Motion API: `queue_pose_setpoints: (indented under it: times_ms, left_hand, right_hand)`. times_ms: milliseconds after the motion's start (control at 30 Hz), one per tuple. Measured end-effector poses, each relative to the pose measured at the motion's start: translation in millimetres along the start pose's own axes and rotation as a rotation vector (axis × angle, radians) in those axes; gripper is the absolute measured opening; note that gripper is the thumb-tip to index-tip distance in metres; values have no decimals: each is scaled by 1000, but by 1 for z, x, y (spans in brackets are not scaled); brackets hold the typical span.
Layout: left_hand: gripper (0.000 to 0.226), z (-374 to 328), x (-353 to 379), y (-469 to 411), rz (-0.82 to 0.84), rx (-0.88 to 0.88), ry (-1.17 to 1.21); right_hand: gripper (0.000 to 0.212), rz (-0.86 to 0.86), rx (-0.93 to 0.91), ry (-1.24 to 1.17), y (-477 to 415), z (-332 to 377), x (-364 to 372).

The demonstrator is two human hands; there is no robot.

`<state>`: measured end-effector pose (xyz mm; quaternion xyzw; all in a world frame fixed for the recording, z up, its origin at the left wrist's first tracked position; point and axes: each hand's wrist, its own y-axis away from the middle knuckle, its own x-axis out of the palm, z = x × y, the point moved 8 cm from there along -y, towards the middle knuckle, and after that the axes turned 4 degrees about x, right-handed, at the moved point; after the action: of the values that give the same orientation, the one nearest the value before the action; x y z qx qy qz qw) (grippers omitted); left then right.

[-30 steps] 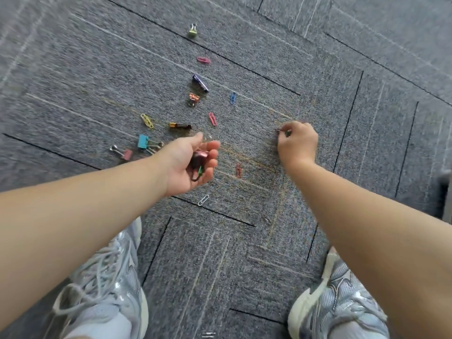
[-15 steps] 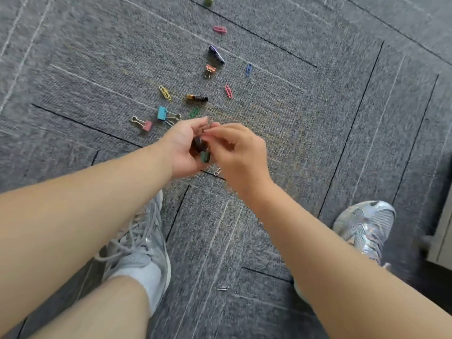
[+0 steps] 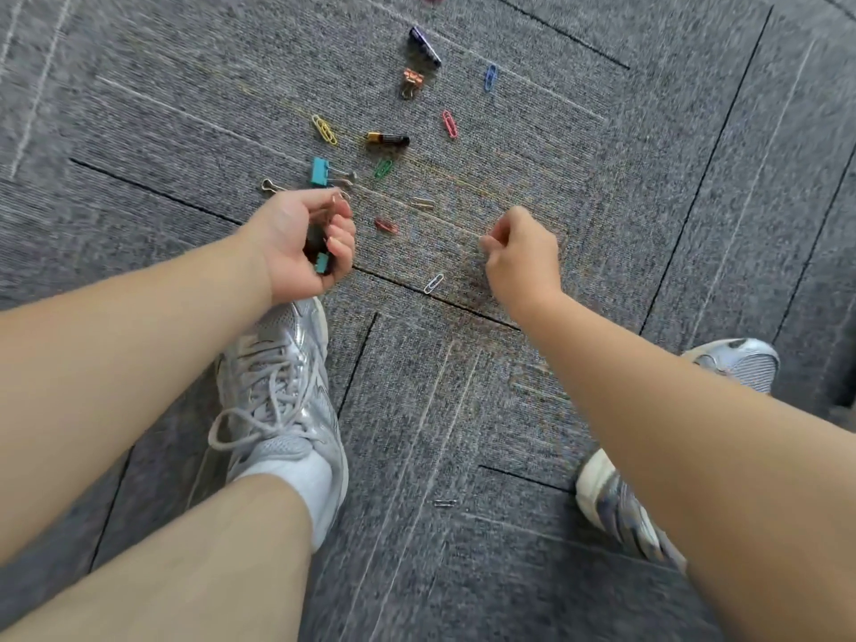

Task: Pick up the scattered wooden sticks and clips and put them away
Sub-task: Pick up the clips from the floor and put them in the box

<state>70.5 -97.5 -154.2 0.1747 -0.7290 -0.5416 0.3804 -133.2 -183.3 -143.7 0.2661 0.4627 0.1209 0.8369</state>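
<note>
Coloured clips lie scattered on grey carpet. My left hand is cupped palm up and holds several collected clips, a teal binder clip among them. My right hand hovers to the right with fingers curled; nothing shows in it. Between the hands lie a red paper clip and a white paper clip. Further off are a teal binder clip, a yellow paper clip, a green paper clip, a pink paper clip, a blue paper clip, an orange binder clip and a purple binder clip.
My left shoe stands just below my left hand, my right shoe at the right. A small black and gold battery-like cylinder lies among the clips. A silver clip lies between my feet.
My right hand left the floor at the right, came to my left palm, then drew back to the right. The view has moved forward, so the clips sit lower in the frame.
</note>
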Motion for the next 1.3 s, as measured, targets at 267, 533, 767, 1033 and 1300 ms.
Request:
queue_pose_setpoints:
  times_ms: [267, 533, 767, 1033, 1300]
  left_hand:
    - [26, 14, -5, 12, 39, -23, -23]
    - [26, -14, 0, 12, 24, 102, 71]
    - [29, -37, 0, 11, 54, 169, 116]
    - [30, -33, 4, 7, 93, 118, 113]
    - [32, -45, -2, 6, 65, 166, 229]
  right_hand:
    - [9, 315, -340, 468, 40, 21, 54]
    - [23, 242, -338, 448, 42, 23, 55]
    - [7, 276, -287, 535, 36, 31, 60]
    - [10, 42, -509, -56, 53, 136, 43]
    - [20, -251, -857, -128, 66, 154, 25]
